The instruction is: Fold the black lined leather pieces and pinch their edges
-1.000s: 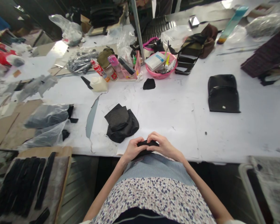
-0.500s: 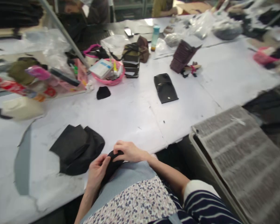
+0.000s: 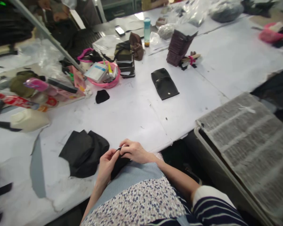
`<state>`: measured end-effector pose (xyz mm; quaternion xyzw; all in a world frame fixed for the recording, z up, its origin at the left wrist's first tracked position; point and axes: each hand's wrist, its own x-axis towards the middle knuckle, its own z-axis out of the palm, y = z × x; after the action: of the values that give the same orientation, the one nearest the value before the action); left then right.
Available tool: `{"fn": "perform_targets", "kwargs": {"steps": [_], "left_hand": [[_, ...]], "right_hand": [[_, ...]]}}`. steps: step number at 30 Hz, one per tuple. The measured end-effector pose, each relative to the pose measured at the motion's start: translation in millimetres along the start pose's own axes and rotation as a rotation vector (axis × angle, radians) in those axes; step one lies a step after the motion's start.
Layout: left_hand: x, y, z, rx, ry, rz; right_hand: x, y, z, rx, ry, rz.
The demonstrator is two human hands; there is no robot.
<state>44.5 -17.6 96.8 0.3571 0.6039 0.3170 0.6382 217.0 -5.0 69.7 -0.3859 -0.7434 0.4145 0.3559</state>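
Observation:
A black piece of fabric point(image 3: 119, 166) is pinched between my two hands at the table's front edge, against my apron. My left hand point(image 3: 108, 163) grips its upper left edge with thumb and fingers. Close beside it, my right hand point(image 3: 135, 152) has its fingertips closed on the same edge. The lower part of the piece is partly hidden by my left hand. Just left of my hands, a crumpled black cloth point(image 3: 83, 153) lies on the white table point(image 3: 124, 116).
Farther back lie a small black scrap point(image 3: 102, 96), a stack of black pieces point(image 3: 165, 84), a pink basket point(image 3: 115, 77) with small items and a dark purple stack point(image 3: 179, 47). A cream jug point(image 3: 29, 120) lies at left. A grey-covered bin point(image 3: 245, 150) stands at right.
The view has shifted, so the scene sits slightly differently. My hands have drawn closer together on the fabric's edge, and both still hold it.

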Motion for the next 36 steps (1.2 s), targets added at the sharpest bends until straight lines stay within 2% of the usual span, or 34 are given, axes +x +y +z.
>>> {"fn": "perform_targets", "kwargs": {"steps": [5, 9, 18, 20, 23, 26, 36], "left_hand": [[2, -2, 0.9, -0.006, -0.017, 0.027], [1, -8, -2.9, -0.027, -0.006, 0.041], [-6, -15, -5.1, -0.028, 0.091, 0.098], [-7, -17, -5.0, -0.021, 0.091, 0.1], [-10, -19, -4.1, 0.008, 0.075, 0.086], [-10, -19, -1.7, 0.057, 0.061, 0.108], [-9, -18, 4.2, 0.119, 0.071, 0.128]], "right_hand": [[-1, 3, 1, 0.113, 0.034, 0.031], [2, 2, 3, 0.152, 0.013, 0.071], [8, -5, 2, 0.215, -0.066, 0.101], [11, -7, -3, 0.282, -0.125, 0.143], [15, -8, -9, 0.449, -0.21, 0.288], [19, -8, -9, 0.525, -0.186, 0.391], [20, -7, 0, 0.526, -0.107, 0.496]]}}
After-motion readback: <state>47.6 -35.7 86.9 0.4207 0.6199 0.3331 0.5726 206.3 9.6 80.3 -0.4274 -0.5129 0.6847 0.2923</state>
